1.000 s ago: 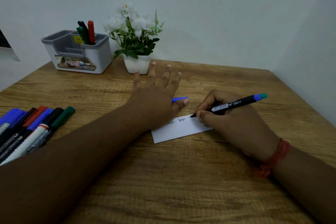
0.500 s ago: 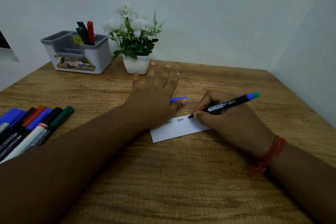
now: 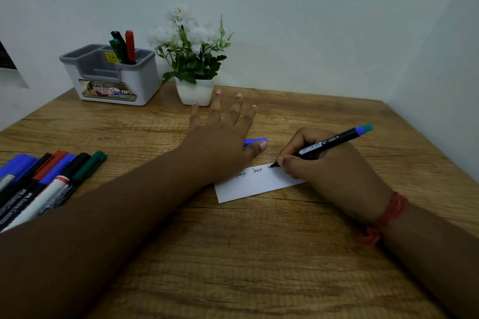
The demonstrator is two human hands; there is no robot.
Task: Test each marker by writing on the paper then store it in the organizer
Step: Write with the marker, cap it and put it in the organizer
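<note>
My right hand (image 3: 329,166) grips a black marker (image 3: 329,144) with a blue-green end, its tip touching the white paper slip (image 3: 254,185) in the middle of the wooden table (image 3: 259,254). Two handwritten words show on the paper. My left hand (image 3: 223,134) lies flat with spread fingers on the paper's left end. A blue cap (image 3: 255,141) lies just beyond its thumb. Several markers (image 3: 44,184) lie side by side at the table's left edge. The grey organizer (image 3: 111,75) at the back left holds three markers (image 3: 123,46).
A white pot of white flowers (image 3: 194,59) stands to the right of the organizer, close behind my left fingertips. Walls close the table at the back and right.
My right hand has shifted the marker tip slightly along the paper and a new mark begins after the second word. My left hand has stayed flat on the paper.
</note>
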